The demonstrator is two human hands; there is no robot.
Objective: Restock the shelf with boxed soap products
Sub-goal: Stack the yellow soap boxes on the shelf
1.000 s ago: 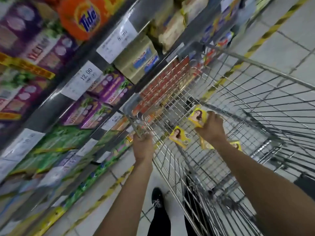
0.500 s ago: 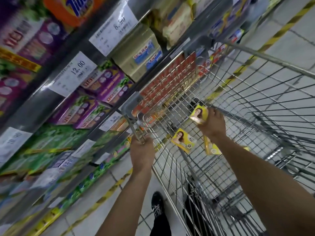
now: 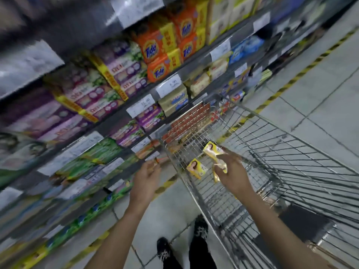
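Over the wire trolley (image 3: 303,164), pulled up hard beside the shelf (image 3: 196,64), the person's right hand (image 3: 231,171) holds a yellow soap box (image 3: 214,154) up above the basket. Its fingers are curled round the box's lower end. A second yellow edge shows beneath the palm, so it may be carrying two, though the blur makes that hard to say. The box's long axis runs on a slant, its free end tipped up and away from the wrist, toward the shelving on the person's left.

What matters for the coming move, I'd say, is that the shelf lies across the trolley's near rim from the loaded hand, so the box has to travel leftward over that rim. The left hand (image 3: 147,177) is the nearer of the two to the shelf, hovering between the trolley corner and the lower tiers. Its fingers are smeared and I cannot tell whether they are loose or closed on something. A small orange patch sits at the fingertips, and it could as easily belong to the trolley.

One more loose box (image 3: 197,168) lies in the basket, just left of the held one. Orange Tide boxes (image 3: 153,49) fill a higher tier, well away from either hand
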